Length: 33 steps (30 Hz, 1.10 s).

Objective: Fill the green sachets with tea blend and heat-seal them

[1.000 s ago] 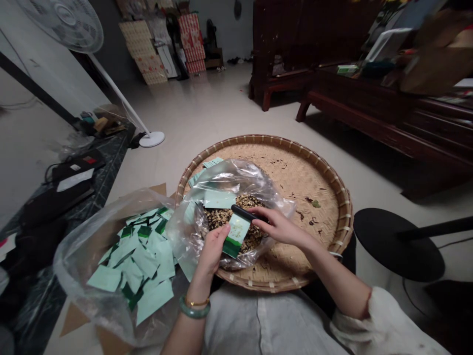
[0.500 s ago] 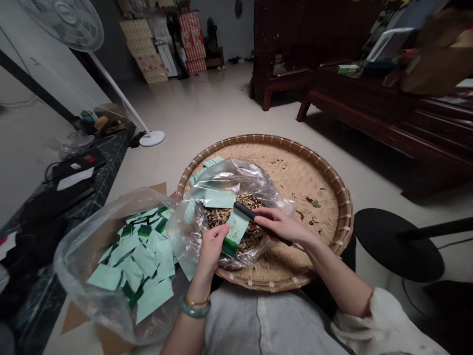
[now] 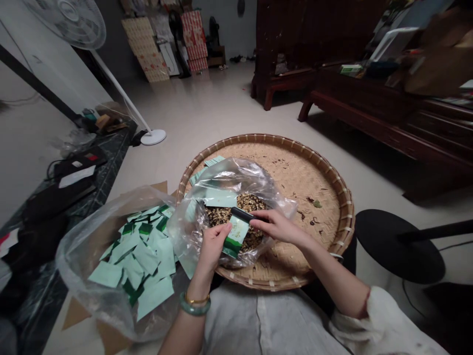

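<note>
On the round woven tray [image 3: 299, 167], the left hand [image 3: 213, 244] pinches one green packet [image 3: 237, 235] above dried mix [image 3: 251, 201]; the right hand [image 3: 279, 226] grips one black tool [image 3: 242, 215] along its upper edge. A slack pinch could tip the packet. Two clear bags [image 3: 76, 268] show, the heaped packets [image 3: 148, 260] overlapping past counting; beyond, one white fan [image 3: 71, 11].

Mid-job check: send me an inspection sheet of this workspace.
Surface: woven tray, dark scraps on its right.
Job's things: green packet; black stick; clear bag holding dried flakes, on the tray; plastic bag holding loose packets, beside it.
Clutter: white paper among dark items on the left ledge.
Hands: left hand grips the green packet; right hand holds the black stick across the packet's top.
Cables: thin cable by the round black base.
Surroundings: white fan left, dark wooden furniture right.
</note>
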{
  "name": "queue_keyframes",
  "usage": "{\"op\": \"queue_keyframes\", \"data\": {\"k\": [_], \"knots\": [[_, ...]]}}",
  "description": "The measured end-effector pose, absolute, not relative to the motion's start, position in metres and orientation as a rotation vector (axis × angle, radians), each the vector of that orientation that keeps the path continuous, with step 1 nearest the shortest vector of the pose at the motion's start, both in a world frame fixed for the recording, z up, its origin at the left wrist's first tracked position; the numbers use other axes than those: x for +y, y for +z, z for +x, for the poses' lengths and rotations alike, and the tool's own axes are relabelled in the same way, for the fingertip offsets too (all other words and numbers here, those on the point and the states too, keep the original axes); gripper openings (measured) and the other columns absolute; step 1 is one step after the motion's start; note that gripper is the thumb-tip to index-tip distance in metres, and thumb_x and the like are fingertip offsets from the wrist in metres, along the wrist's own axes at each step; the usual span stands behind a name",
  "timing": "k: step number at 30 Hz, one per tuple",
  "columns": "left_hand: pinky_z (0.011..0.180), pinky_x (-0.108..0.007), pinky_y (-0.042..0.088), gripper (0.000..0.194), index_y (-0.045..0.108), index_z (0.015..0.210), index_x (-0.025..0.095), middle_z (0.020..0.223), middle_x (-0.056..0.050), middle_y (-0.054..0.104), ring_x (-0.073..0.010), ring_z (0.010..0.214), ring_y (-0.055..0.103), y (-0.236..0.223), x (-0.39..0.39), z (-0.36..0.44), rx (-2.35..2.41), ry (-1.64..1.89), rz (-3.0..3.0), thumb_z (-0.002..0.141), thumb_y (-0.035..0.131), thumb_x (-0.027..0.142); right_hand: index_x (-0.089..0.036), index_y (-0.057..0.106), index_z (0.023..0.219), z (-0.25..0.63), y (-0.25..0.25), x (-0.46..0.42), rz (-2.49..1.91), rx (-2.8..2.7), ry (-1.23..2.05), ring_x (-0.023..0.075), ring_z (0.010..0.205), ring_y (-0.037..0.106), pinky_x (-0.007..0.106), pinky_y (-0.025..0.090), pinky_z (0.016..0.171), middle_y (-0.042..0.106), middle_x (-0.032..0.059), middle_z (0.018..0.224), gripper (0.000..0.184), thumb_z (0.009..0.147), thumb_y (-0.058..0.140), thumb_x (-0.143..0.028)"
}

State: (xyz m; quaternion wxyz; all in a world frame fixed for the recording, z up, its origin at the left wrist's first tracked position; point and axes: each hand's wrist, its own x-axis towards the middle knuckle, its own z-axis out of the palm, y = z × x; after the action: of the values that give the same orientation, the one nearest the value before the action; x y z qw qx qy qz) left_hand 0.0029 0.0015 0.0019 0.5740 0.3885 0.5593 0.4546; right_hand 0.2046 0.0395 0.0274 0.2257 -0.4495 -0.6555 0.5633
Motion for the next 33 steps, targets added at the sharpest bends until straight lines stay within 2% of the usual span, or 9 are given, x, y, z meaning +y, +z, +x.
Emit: {"op": "queue_keyframes", "data": {"k": [4, 8, 12, 16, 19, 23, 26, 29, 33], "knots": [[0.055, -0.024, 0.042, 0.036, 0.077, 0.077, 0.013, 0.066, -0.004, 0.070, -0.0148, 0.058, 0.056, -0.001, 0.002, 0.001, 1.298, 1.078, 0.912, 0.067, 0.073, 0.047, -0.017, 0.062, 0.110, 0.209, 0.025, 0.039, -1.259, -1.674, 1.725, 0.0058, 0.041, 0.039, 0.017, 0.028, 0.036, 0.058, -0.0013, 0.069, 0.041, 0.087, 0.053, -0.049], [0.060, -0.025, 0.045, 0.036, 0.078, 0.078, 0.013, 0.067, -0.004, 0.071, -0.0168, 0.063, 0.059, -0.001, 0.003, -0.002, 1.336, 1.109, 0.919, 0.066, 0.074, 0.047, -0.017, 0.063, 0.107, 0.215, 0.025, 0.039, -1.264, -1.644, 1.736, 0.0048, 0.042, 0.038, 0.017, 0.028, 0.036, 0.058, -0.0004, 0.071, 0.041, 0.087, 0.052, -0.051], [0.059, -0.024, 0.044, 0.035, 0.078, 0.079, 0.013, 0.067, -0.004, 0.071, -0.0163, 0.063, 0.058, 0.000, 0.002, -0.003, 1.330, 1.060, 0.974, 0.069, 0.072, 0.047, -0.016, 0.064, 0.105, 0.211, 0.025, 0.041, -1.273, -1.817, 1.509, 0.0077, 0.047, 0.043, 0.019, 0.032, 0.042, 0.059, 0.0002, 0.069, 0.037, 0.088, 0.053, -0.046], [0.056, -0.023, 0.041, 0.035, 0.077, 0.075, 0.013, 0.067, -0.003, 0.070, -0.0145, 0.060, 0.055, -0.001, 0.001, -0.003, 1.337, 1.046, 1.013, 0.070, 0.071, 0.047, -0.016, 0.065, 0.087, 0.205, 0.026, 0.041, -1.265, -2.012, 1.225, 0.0111, 0.057, 0.050, 0.020, 0.035, 0.049, 0.058, 0.0003, 0.065, 0.029, 0.090, 0.050, -0.039], [0.053, -0.022, 0.038, 0.036, 0.076, 0.071, 0.012, 0.062, -0.002, 0.068, -0.0132, 0.056, 0.052, -0.003, 0.001, -0.003, 1.347, 1.038, 0.993, 0.069, 0.071, 0.047, -0.015, 0.062, 0.088, 0.206, 0.027, 0.039, -1.265, -1.925, 1.462, 0.0082, 0.044, 0.042, 0.020, 0.030, 0.041, 0.051, -0.0031, 0.056, 0.035, 0.092, 0.044, -0.044], [0.054, -0.022, 0.039, 0.035, 0.076, 0.071, 0.012, 0.063, -0.002, 0.067, -0.0134, 0.057, 0.052, -0.002, 0.001, -0.003, 1.342, 1.046, 0.976, 0.068, 0.071, 0.047, -0.016, 0.059, 0.105, 0.211, 0.028, 0.037, -1.228, -1.764, 1.739, 0.0068, 0.036, 0.037, 0.019, 0.026, 0.035, 0.048, -0.0064, 0.054, 0.038, 0.088, 0.051, -0.049], [0.054, -0.023, 0.038, 0.034, 0.075, 0.067, 0.012, 0.063, -0.003, 0.067, -0.0138, 0.058, 0.052, 0.002, 0.000, -0.002, 1.349, 1.029, 1.015, 0.069, 0.070, 0.046, -0.015, 0.060, 0.103, 0.211, 0.030, 0.038, -1.241, -1.792, 1.669, 0.0065, 0.038, 0.038, 0.018, 0.026, 0.037, 0.047, -0.0067, 0.053, 0.035, 0.087, 0.055, -0.045], [0.054, -0.023, 0.038, 0.034, 0.074, 0.068, 0.012, 0.062, -0.002, 0.066, -0.0139, 0.057, 0.052, 0.004, 0.000, -0.002, 1.362, 1.010, 1.057, 0.070, 0.069, 0.046, -0.015, 0.062, 0.091, 0.208, 0.031, 0.038, -1.287, -1.854, 1.545, 0.0062, 0.040, 0.040, 0.018, 0.027, 0.038, 0.047, -0.0061, 0.052, 0.029, 0.087, 0.054, -0.042], [0.054, -0.023, 0.038, 0.035, 0.075, 0.072, 0.012, 0.063, -0.002, 0.067, -0.0136, 0.057, 0.052, 0.000, 0.000, -0.003, 1.349, 1.007, 1.057, 0.072, 0.068, 0.046, -0.016, 0.059, 0.087, 0.206, 0.030, 0.037, -1.283, -1.775, 1.631, 0.0058, 0.037, 0.037, 0.018, 0.025, 0.035, 0.046, -0.0064, 0.052, 0.031, 0.087, 0.053, -0.046]]}}
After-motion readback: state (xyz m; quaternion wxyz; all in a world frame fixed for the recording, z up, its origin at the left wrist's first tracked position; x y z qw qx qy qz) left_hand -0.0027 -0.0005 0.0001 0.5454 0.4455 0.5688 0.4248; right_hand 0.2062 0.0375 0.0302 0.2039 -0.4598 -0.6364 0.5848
